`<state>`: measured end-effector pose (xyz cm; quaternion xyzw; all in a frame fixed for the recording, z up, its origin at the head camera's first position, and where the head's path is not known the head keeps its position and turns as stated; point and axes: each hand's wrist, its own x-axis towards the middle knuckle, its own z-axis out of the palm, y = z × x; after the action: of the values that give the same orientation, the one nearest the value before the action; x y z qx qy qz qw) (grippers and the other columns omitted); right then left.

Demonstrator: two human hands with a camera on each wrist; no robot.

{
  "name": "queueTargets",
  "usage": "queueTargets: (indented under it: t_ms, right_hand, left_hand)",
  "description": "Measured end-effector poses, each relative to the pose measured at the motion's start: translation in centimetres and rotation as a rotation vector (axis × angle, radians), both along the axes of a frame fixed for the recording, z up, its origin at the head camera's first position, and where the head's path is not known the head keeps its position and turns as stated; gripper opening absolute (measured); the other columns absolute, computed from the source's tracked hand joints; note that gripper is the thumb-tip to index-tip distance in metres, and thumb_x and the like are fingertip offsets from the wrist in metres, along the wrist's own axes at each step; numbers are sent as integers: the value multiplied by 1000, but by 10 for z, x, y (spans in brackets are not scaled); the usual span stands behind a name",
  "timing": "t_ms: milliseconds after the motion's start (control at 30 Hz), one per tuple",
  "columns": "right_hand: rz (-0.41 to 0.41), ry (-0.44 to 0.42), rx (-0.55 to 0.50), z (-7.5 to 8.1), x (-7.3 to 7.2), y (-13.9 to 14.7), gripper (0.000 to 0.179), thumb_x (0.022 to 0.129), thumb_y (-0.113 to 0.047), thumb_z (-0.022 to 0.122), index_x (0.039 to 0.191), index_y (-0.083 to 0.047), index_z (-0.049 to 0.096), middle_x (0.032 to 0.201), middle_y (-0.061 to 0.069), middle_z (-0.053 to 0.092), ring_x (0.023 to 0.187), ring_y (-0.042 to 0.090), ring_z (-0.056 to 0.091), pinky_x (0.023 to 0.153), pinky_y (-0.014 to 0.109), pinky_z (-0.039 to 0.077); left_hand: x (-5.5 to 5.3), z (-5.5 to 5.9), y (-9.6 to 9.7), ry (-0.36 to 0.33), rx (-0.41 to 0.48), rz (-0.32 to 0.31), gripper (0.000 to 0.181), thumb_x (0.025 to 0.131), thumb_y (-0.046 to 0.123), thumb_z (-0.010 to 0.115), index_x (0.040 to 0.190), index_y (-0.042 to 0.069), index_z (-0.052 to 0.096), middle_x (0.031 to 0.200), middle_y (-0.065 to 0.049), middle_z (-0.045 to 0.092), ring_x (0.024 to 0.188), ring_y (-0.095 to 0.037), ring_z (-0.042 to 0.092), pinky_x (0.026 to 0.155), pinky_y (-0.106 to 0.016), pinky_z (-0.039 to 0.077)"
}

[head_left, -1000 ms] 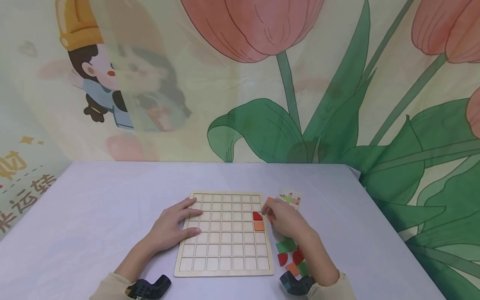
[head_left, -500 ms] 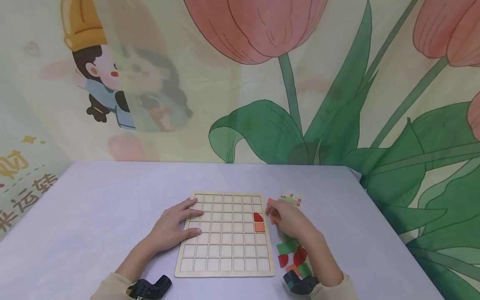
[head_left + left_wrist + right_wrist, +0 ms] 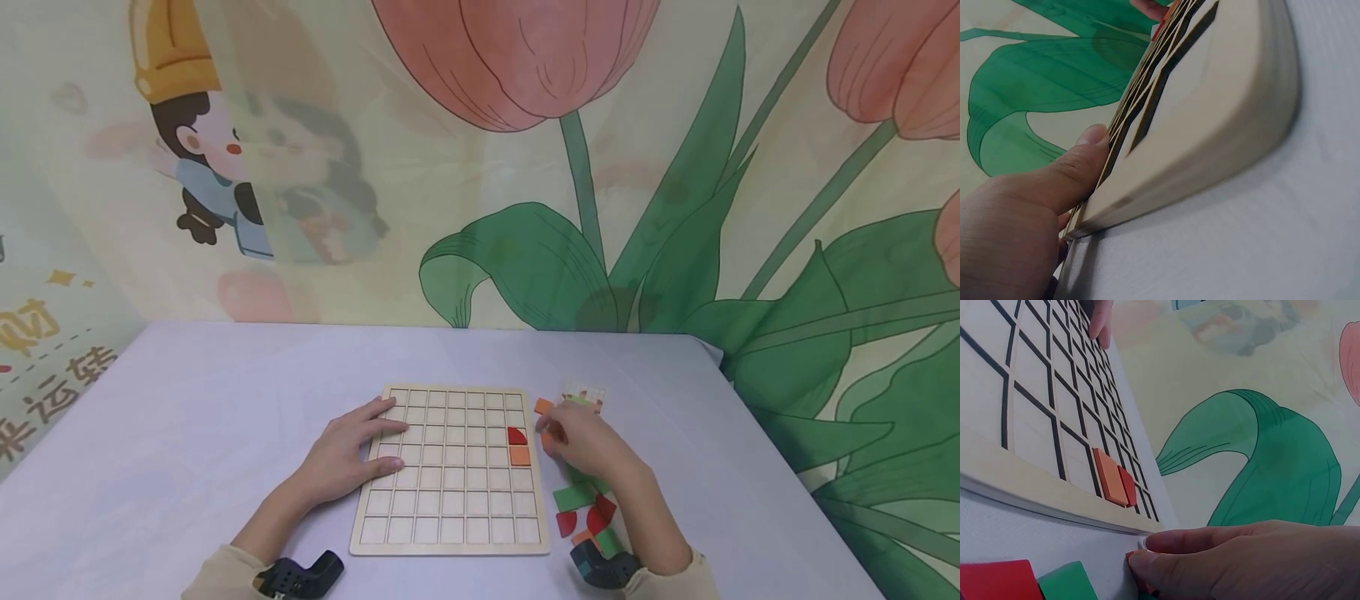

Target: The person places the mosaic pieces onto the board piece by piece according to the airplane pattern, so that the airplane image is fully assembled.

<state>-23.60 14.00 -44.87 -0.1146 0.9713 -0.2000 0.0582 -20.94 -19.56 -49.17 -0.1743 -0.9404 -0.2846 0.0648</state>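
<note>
A pale wooden grid board (image 3: 446, 552) lies on the white table. My left hand (image 3: 347, 450) rests on its left edge, fingers spread and thumb on the frame. A red quarter-round piece (image 3: 516, 436) and an orange square piece (image 3: 519, 456) sit in neighbouring cells of the right column. Just right of the board, my right hand (image 3: 588, 440) has bent fingers down among loose pieces. An orange piece (image 3: 547, 442) shows by its fingertips, and another orange piece (image 3: 543, 406) lies beyond them. In the right wrist view, a reddish edge shows beside the thumb tip; whether it is pinched is unclear.
Loose green pieces (image 3: 574, 498), red pieces (image 3: 597, 520) and an orange piece (image 3: 583, 538) lie below my right forearm. A small pattern card (image 3: 596, 395) is behind my right hand. A printed floral backdrop (image 3: 480, 167) stands along the table's far edge.
My right hand has shifted slightly right, away from the board's edge. My left hand stays put on the board, and the red and orange pieces in the cells have not moved.
</note>
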Motion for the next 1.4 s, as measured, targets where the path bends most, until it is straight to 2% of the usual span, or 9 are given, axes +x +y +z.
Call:
queueTargets:
  t_ms: [233,367,467,600,867,1167,1267,1400]
  right_hand:
    - [-47,28,-10,-3,-2,2,26,81,-19,75,106,-14,68,91,1,59,81,15,52,68,27,52]
    - [-85,74,14,-6,-4,5,35,83,-23,73,116,-11,65,107,8,59,90,20,56,78,36,56]
    - [-96,83,19,-7,-5,7,42,84,-23,72,122,-10,62,117,12,56,100,24,58,86,42,55]
    - [-92,65,40,-6,-5,10,46,84,-22,72,126,-8,60,119,14,55,103,26,57,87,43,55]
    - [-136,-10,56,-1,-3,15,38,82,-17,74,118,-9,65,127,15,56,118,31,53,86,44,55]
    - [-143,-40,81,3,-3,19,31,84,-18,72,114,-12,66,117,11,62,106,26,59,86,44,55]
    - [-153,-64,76,6,-2,20,36,82,-20,74,115,-12,65,109,9,65,97,23,60,79,41,56]
    - [-170,-106,68,10,1,21,53,75,-21,80,122,-12,59,91,5,63,80,18,57,65,32,54]
  left_hand:
    - [0,0,0,2,10,-10,50,77,46,72,119,20,66,148,-7,44,140,-34,34,107,-60,29]
    - [0,0,0,5,11,-13,50,77,46,73,119,20,66,148,-7,44,139,-34,34,107,-59,29]
    - [0,0,0,4,13,-14,50,77,46,73,119,20,66,148,-7,44,139,-34,34,107,-59,29]
    - [0,1,0,5,11,-15,50,77,46,73,119,20,66,148,-7,44,139,-34,35,107,-59,29]
    - [1,1,-1,24,6,-13,49,77,46,72,119,20,66,146,-8,45,138,-36,36,105,-61,30]
    - [1,1,0,7,13,-8,49,77,44,73,119,21,66,147,-7,44,139,-34,35,107,-60,29]
    - [1,1,0,9,14,-10,49,77,44,73,119,21,66,147,-7,44,139,-34,35,106,-60,29]
    - [1,0,-1,14,12,-9,50,77,46,73,119,21,66,147,-7,44,139,-34,35,106,-60,30]
